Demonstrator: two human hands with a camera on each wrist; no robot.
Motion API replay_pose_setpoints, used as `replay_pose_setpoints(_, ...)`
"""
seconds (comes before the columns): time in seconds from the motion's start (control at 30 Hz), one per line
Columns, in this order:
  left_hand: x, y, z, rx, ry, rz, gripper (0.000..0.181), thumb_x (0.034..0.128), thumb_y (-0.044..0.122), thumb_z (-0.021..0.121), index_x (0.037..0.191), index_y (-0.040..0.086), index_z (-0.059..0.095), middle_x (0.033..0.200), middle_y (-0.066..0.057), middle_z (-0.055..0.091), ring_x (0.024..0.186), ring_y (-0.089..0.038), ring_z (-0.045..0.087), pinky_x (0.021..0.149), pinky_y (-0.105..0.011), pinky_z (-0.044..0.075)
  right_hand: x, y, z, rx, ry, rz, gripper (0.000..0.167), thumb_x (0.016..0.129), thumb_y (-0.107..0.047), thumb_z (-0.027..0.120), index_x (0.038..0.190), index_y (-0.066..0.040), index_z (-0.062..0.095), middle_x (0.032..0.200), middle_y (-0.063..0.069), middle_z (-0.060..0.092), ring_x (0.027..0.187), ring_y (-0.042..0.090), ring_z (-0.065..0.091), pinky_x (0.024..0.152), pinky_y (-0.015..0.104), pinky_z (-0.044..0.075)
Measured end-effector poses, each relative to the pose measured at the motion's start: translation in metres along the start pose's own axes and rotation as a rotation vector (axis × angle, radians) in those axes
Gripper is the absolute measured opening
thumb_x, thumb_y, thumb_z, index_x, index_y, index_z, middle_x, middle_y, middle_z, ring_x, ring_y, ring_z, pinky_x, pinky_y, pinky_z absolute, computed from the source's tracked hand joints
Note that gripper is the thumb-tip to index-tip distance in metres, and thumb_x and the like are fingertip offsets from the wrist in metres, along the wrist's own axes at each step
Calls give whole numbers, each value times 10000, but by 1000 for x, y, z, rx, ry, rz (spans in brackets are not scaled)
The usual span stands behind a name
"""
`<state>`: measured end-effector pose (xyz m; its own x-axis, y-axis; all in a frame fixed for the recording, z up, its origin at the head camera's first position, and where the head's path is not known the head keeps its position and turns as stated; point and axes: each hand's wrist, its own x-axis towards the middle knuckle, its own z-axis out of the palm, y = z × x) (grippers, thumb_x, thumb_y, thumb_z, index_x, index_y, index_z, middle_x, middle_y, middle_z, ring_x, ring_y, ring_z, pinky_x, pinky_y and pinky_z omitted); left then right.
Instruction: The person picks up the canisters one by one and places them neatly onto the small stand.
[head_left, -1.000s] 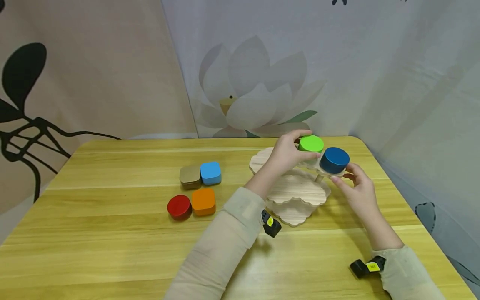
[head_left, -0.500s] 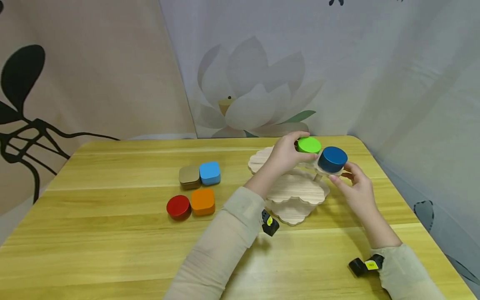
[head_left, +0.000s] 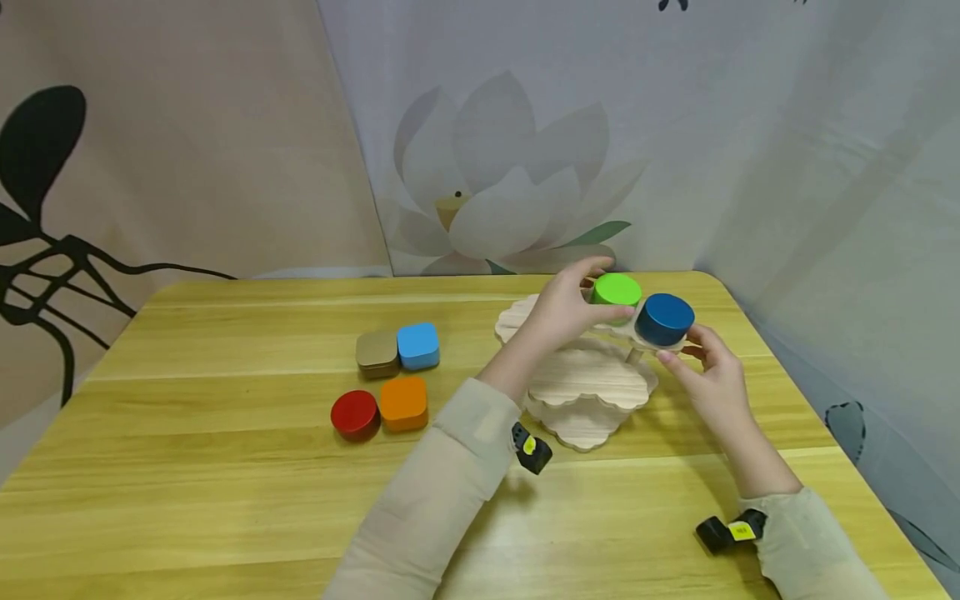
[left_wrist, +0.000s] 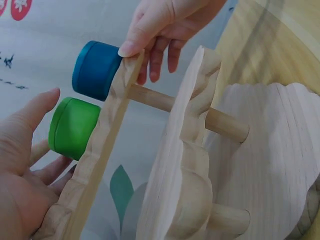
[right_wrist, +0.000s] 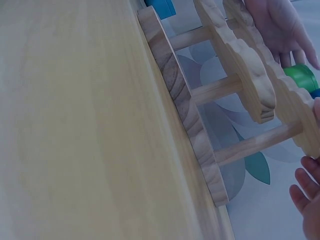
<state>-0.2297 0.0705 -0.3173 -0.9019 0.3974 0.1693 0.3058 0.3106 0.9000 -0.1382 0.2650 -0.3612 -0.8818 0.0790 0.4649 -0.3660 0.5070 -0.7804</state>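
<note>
A tiered wooden stand (head_left: 588,375) with scalloped, cloud-like shelves joined by round dowels stands on the table's right side. On its top shelf sit a round green block (head_left: 617,288) and a round dark blue block (head_left: 665,319), side by side. My left hand (head_left: 568,307) is around the green block's left side; in the left wrist view its thumb stands off the green block (left_wrist: 75,128), fingers spread behind it. With thumb above and fingers below, my right hand (head_left: 712,379) pinches the top shelf's right edge (left_wrist: 131,67), beside the blue block.
Left of the stand lie a gold block (head_left: 377,353), a light blue block (head_left: 418,346), a red round block (head_left: 356,415) and an orange block (head_left: 404,403). A printed curtain (head_left: 510,125) hangs behind the wooden table (head_left: 225,492).
My left hand has eased slightly left, its fingers loosening away from the green block, which stays on the top shelf. The right hand keeps its hold on the shelf edge.
</note>
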Motion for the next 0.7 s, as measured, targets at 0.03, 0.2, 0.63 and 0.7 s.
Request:
replay_pose_setpoints(0.03,-2,0,-1,-5,4,7,765,757,322,826,1418,182,466,1308,48,529,1137,-140,499,851,-231,466,0,0,0,3,1,-1,386,874,55,650,1228,137,521,1086,-178,512,1014,12,469,890,169,396)
replay_pose_setpoints(0.2,-14,0,-6,-63,13,25,766,756,342,823,1420,221,460,1343,37,504,1192,-162,507,908,-295,465,-1,-1,0,15,3,-3,386,870,63,650,1223,145,519,1080,-187,515,1007,18,472,888,174,399)
replay_pose_setpoints(0.63,-49,5,-23,-81,87,193,687,790,283,806,1392,201,485,1320,81,522,1233,-48,420,1031,-329,324,5,38,2,0,9,19,438,871,25,672,1270,111,513,1134,-124,544,1020,28,469,878,153,395)
replay_pose_setpoints(0.7,-55,7,-25,-87,85,222,684,791,260,807,1391,183,487,1321,69,526,1232,-46,423,1025,-327,322,5,38,1,-3,9,24,439,873,20,672,1273,106,513,1134,-127,542,1024,27,466,881,152,393)
